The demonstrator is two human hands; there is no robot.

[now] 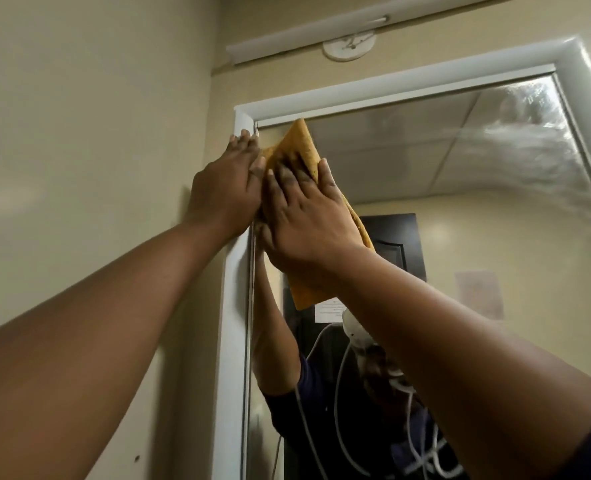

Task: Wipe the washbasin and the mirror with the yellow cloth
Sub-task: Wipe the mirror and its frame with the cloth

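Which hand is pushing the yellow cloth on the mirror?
The right hand presses the yellow cloth flat; the left hand rests on the white mirror frame.

Yellow cloth (299, 147) flat against mirror (460, 202)

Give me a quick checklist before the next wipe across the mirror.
1. Yellow cloth flat on the mirror glass: ok.
2. Right hand pressing the cloth with straight fingers: ok.
3. Left hand braced on the white frame: ok.
4. Streaks at the upper right of the glass: not ok, smears show.
5. Washbasin wiped: cannot tell, out of view.
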